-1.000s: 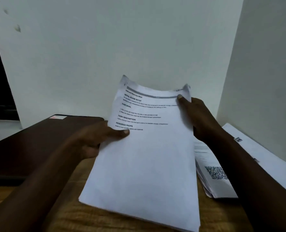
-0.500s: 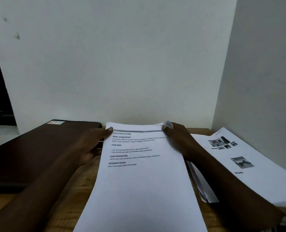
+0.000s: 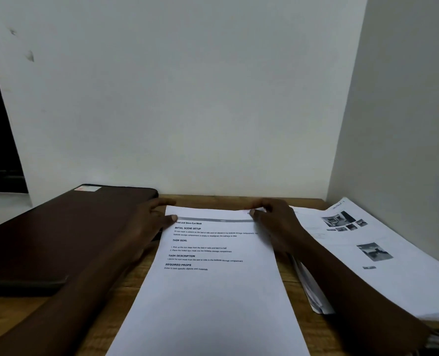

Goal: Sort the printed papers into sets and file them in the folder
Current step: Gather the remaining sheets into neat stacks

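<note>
Your printed papers (image 3: pixel 213 291) lie flat on the wooden table (image 3: pixel 239 199), straight in front of you, text side up with the heading at the far end. In this dim light it is hard to tell whether that is one sheet or a thin set.

Your left hand (image 3: pixel 150 222) grips the far left corner: the thumb lies on top of the page and the fingers curl round the far edge. Your right hand (image 3: pixel 277 222) pinches the far right corner between thumb and bent fingers, and that corner is lifted slightly off the table.

The dark brown folder (image 3: pixel 59 235) lies closed to your left, just beside the papers, with your left forearm across its near corner. To your right a second pile (image 3: pixel 393 273) of sheets, printed with small photos, rests by the side wall (image 3: pixel 406 98), partly under your right forearm.
</note>
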The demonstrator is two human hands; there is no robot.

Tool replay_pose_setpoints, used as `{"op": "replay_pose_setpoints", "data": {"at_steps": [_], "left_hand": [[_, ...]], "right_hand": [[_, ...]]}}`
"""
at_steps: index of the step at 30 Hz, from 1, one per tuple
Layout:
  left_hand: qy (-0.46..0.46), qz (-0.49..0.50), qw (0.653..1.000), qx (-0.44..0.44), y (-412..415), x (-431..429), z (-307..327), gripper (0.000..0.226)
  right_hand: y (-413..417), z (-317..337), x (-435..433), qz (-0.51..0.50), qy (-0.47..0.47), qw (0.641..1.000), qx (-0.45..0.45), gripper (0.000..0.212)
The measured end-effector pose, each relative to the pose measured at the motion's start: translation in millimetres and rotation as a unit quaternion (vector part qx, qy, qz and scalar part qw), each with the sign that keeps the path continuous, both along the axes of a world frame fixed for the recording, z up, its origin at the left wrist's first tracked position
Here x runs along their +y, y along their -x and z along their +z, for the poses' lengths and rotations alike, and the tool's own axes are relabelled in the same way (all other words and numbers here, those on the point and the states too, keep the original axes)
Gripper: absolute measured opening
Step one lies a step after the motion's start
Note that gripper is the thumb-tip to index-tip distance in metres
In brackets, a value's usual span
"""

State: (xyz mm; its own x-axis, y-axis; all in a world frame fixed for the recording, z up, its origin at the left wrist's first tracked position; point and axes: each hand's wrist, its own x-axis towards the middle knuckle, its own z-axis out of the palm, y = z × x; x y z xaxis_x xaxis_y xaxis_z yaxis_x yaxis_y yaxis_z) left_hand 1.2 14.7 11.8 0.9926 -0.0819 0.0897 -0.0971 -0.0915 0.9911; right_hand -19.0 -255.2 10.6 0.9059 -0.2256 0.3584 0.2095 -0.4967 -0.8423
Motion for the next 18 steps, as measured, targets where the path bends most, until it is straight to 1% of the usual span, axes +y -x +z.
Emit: {"op": "replay_pose_setpoints", "data": {"at_steps": [2, 9, 14, 16, 18], "left_hand": [[-0.020, -0.003, 1.000, -0.022, -1.3, 0.4, 1.3, 0.029], [-0.002, 0.022, 0.999, -0.032, -5.5, 3.1, -0.9, 0.016], [0.001, 0.036, 0.998, -0.058, -6.3, 2.2, -1.6, 0.018], [0.007, 0.032, 0.997, -0.070, -6.1, 1.7, -1.3, 0.021], [0.014, 0.030, 0.997, -0.069, -6.1, 1.7, -1.0, 0.019]], "right_hand": [[-0.2, 0.4, 0.7, -0.002, 0.012, 1.000, -0.004, 0.020], [-2.5, -0.7, -0.4, -0.012, 0.048, 0.999, 0.000, 0.016], [-4.5, -1.7, -0.7, -0.024, 0.064, 0.998, -0.011, 0.017], [-4.6, -1.9, -0.9, -0.025, 0.061, 0.998, -0.014, 0.018], [-3.9, -1.7, -1.0, -0.025, 0.055, 0.998, -0.021, 0.018]]}}
